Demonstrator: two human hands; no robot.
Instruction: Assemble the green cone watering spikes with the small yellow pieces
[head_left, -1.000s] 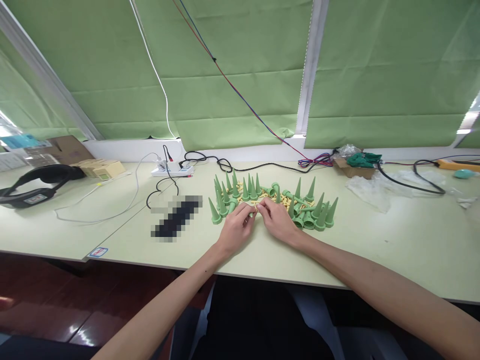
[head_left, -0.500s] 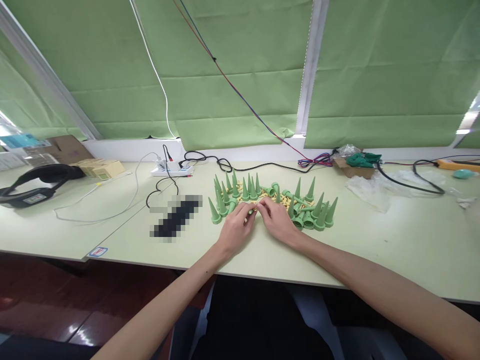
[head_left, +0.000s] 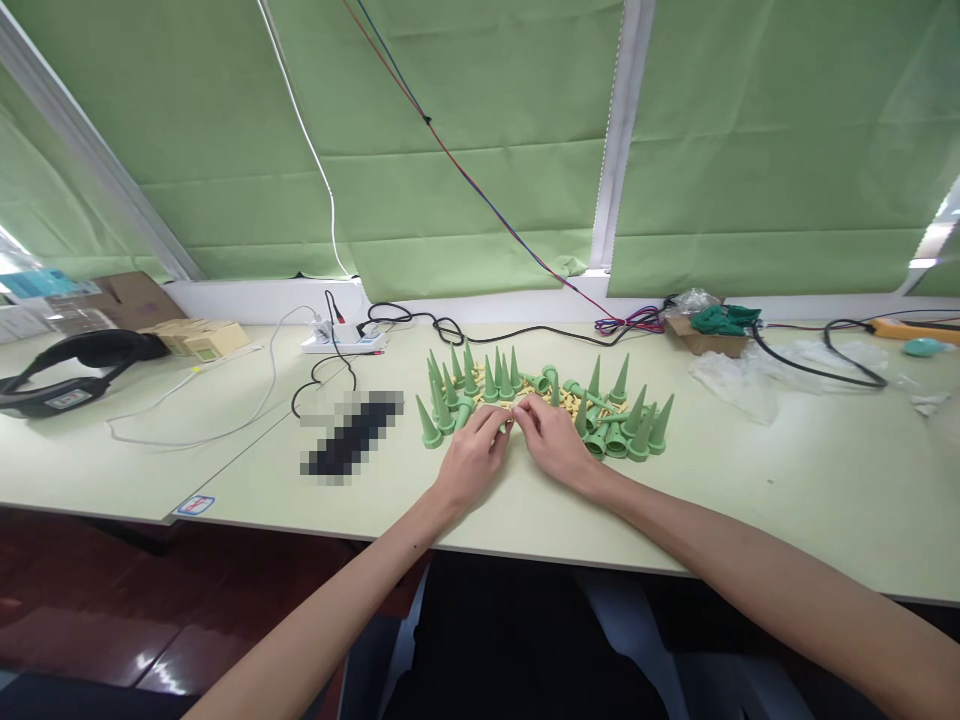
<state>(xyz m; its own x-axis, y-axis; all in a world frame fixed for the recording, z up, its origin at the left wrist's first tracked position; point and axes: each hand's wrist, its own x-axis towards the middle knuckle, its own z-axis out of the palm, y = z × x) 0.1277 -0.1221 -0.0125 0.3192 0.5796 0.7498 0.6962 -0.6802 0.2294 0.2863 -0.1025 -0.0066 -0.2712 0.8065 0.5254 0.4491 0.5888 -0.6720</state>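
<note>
My left hand (head_left: 474, 452) is closed round a green plastic spike (head_left: 503, 427), of which only a small part shows between the fingers. Fingertips of my right hand (head_left: 553, 438) are pinched together right beside it; what they hold is too small and covered to make out. Around both hands stand several green cone-shaped spikes, some upright on the left (head_left: 430, 425) and others on the right (head_left: 658, 430). A few hollow-ended spikes (head_left: 616, 440) lie on their sides. Small yellow plastic pieces (head_left: 571, 402) are heaped just behind my hands.
Behind the pile, a black cable (head_left: 517, 332) runs along the table (head_left: 420, 520) from a white power strip (head_left: 343, 341). A blurred dark object (head_left: 354, 437) and a black headset (head_left: 71, 375) lie leftward. Clear plastic bags (head_left: 739, 385) and a cardboard box (head_left: 705, 338) are rightward.
The green spike in my left hand has shifted slightly and shows a bit less. Both hands otherwise keep their place, with fingertips together.
</note>
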